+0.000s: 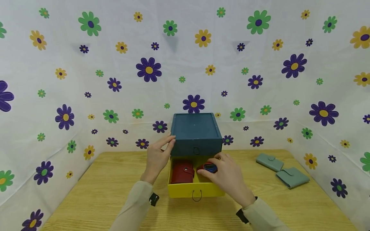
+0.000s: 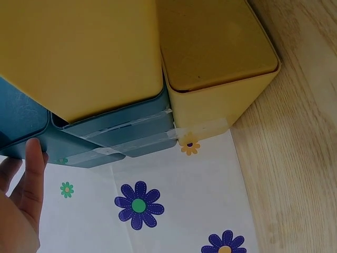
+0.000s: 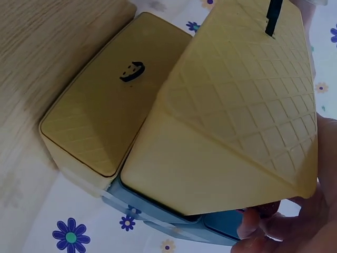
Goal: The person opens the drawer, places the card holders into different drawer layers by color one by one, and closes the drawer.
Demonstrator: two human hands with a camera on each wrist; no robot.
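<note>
A yellow drawer point(image 1: 196, 190) is pulled out beneath a blue drawer point(image 1: 185, 146). Inside it, on the left, lies a red wallet point(image 1: 182, 173) with a snap strap. My right hand point(image 1: 231, 176) reaches into the drawer's right side, thumb and fingers pinching a small red item point(image 1: 203, 166) with blue and black parts; its kind is unclear. Only a dark red bit of that item point(image 3: 271, 209) shows in the right wrist view. With fairly straight fingers, my left hand point(image 1: 157, 157) touches the left front corner of the blue drawer.
Two pale green wallets point(image 1: 292, 177) lie on the wooden table point(image 1: 115, 192) to the right. Another yellow drawer point(image 3: 105, 95), closed, sits below the pulled-out one. A white flowered cloth point(image 1: 173, 89) hangs behind and at both sides.
</note>
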